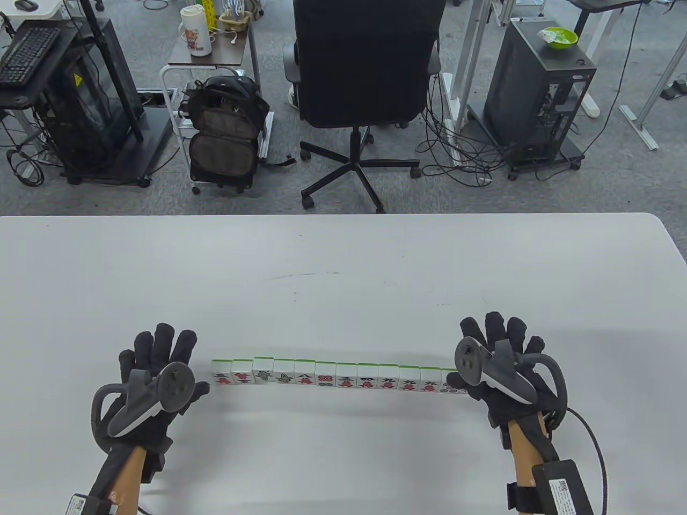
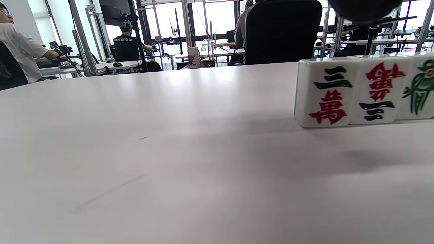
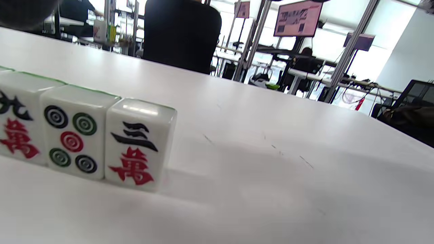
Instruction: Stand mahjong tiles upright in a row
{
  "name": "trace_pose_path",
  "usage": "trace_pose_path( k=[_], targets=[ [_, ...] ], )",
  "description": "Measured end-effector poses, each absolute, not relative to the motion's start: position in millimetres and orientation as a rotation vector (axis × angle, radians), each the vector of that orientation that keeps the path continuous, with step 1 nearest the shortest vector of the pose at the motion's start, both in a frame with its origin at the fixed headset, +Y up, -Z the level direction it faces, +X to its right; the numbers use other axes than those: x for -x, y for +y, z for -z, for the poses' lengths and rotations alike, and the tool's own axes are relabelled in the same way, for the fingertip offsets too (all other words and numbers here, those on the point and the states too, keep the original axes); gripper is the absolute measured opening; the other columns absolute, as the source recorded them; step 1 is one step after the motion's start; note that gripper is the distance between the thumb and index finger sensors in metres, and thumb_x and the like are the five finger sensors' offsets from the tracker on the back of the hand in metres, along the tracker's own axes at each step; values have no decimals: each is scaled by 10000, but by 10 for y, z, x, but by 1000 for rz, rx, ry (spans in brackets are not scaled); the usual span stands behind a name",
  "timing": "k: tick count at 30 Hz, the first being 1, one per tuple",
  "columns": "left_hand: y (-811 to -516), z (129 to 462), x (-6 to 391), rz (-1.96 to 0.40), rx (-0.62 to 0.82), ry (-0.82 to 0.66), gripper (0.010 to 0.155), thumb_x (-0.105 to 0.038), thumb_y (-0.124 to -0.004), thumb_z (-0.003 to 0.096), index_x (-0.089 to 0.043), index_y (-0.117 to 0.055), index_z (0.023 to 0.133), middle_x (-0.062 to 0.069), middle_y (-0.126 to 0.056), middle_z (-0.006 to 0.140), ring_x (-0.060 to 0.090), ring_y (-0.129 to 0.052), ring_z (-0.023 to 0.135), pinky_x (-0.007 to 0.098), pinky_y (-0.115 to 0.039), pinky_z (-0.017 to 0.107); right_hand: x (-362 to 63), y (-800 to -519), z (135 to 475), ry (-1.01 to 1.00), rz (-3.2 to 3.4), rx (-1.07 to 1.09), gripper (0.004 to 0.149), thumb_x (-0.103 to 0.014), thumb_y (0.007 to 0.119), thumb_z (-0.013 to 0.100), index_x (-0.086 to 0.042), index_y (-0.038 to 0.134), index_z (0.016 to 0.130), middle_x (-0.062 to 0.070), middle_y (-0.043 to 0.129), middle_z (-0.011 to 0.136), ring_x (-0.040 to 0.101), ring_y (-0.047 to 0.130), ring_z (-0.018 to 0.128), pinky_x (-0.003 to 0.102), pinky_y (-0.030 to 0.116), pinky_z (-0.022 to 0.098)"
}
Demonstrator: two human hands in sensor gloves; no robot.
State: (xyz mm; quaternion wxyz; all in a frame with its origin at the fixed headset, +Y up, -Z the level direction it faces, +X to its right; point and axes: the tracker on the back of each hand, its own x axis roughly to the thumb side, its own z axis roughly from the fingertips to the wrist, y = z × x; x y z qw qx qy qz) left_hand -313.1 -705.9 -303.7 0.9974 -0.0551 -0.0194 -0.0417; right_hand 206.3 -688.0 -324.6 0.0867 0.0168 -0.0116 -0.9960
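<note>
A row of several white, green-backed mahjong tiles [image 1: 335, 374] stands upright on the white table [image 1: 343, 268], faces toward me. My left hand [image 1: 161, 365] lies flat with fingers spread just left of the row's left end, holding nothing. The left wrist view shows the end tile [image 2: 325, 93] standing free. My right hand [image 1: 499, 348] has its fingers spread at the row's right end, and its tracker hides the last tiles in the table view. The right wrist view shows the end tile [image 3: 139, 145] upright beside a five-circle tile [image 3: 73, 135], with no finger on it.
The table's far edge [image 1: 343, 214] runs across the view. Beyond it stand a black office chair [image 1: 365, 80], a backpack [image 1: 225, 134] and computer towers on the floor. White tabletop stretches behind and in front of the row.
</note>
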Motion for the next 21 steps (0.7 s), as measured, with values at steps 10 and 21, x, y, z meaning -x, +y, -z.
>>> trace_pose_path(
  k=[10, 21],
  targets=[
    [-7072, 3029, 3100, 113, 108, -26, 933, -659, -650, 585, -282, -60, 1202, 156, -55, 1300, 545, -158, 1173, 700, -193, 832, -2068, -7103, 3249, 56, 2933, -107, 991, -781, 523, 390, -276, 16, 1076, 234, 48, 1172, 655, 137, 1045, 834, 336, 669],
    [-7086, 3028, 3085, 138, 101, 6, 926, -683, -601, 590, -290, -17, 1191, 147, 32, 1282, 546, -27, 1151, 746, -83, 778, -2076, -7113, 3256, 49, 2950, -107, 994, -787, 507, 390, -272, -8, 1067, 231, 34, 1169, 656, 114, 1040, 836, 320, 668]
  ],
)
